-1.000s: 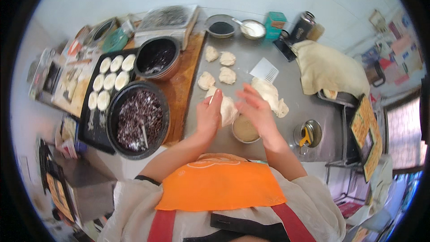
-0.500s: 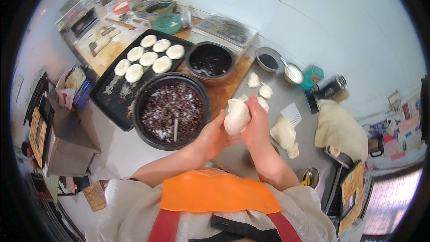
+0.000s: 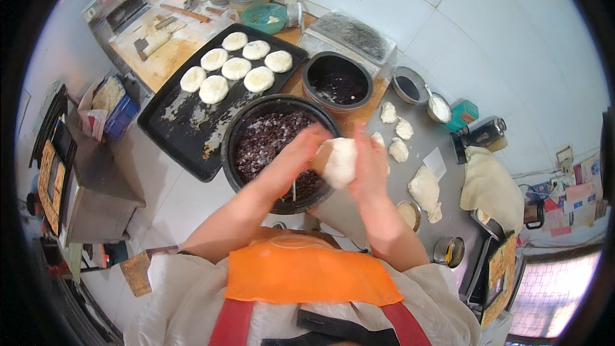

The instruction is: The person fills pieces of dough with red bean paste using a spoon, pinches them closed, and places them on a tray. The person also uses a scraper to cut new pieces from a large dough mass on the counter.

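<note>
A pale, rounded lump of dough (image 3: 341, 165) is held between my two hands, in front of me at the right rim of the large black bowl. My left hand (image 3: 300, 154), smeared by motion, curves against its left side with the fingers over the bowl's edge. Against the other side presses my right hand (image 3: 369, 163), its fingers pointing away from me. The large bowl (image 3: 229, 166) contains a dark purple, grainy filling (image 3: 272, 138) dusted with white, and a light handle stands in it. Several small dough pieces (image 3: 398, 150) lie on the grey worktop just right of my right hand.
A black baking tray (image 3: 186, 131) bearing several flat, round dough cakes (image 3: 237, 68) sits at the left. Behind the large bowl stands a smaller dark pot (image 3: 338, 83). Rightward are a bigger dough piece (image 3: 424, 187), a white scraper (image 3: 435, 163), small bowls (image 3: 410, 84) and a cloth (image 3: 493, 186).
My view has shifted, so the worktop things appear farther right. The dough stays between my hands and has turned; my left hand has moved up and over toward the bowl's rim.
</note>
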A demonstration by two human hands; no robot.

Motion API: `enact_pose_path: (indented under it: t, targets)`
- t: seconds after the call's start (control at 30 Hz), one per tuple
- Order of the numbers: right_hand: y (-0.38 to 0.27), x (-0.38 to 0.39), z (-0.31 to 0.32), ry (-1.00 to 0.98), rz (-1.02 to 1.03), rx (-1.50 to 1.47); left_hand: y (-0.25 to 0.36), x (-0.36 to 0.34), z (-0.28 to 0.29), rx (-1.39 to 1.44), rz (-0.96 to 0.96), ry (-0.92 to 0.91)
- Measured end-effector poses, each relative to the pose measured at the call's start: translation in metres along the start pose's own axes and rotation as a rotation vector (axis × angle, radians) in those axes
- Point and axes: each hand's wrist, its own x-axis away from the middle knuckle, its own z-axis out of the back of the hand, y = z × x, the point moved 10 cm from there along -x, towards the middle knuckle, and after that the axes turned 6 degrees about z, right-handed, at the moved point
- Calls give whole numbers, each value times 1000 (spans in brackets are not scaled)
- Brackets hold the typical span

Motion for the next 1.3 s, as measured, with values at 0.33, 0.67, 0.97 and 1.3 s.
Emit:
enact_pose_path:
  t: [0.33,0.67,0.97,1.3]
  targets:
    - [-58,60,-87,-658,866,848,20,73,76,580,-33,458]
    - [37,-8,-86,-681,705,913,167,98,110,-1452,-419,652]
    - [48,-13,-95,-357,545,1040,81,56,228,432,-17,454]
    - [128,14,-106,-387,128,847,47,46,232,294,140,269]
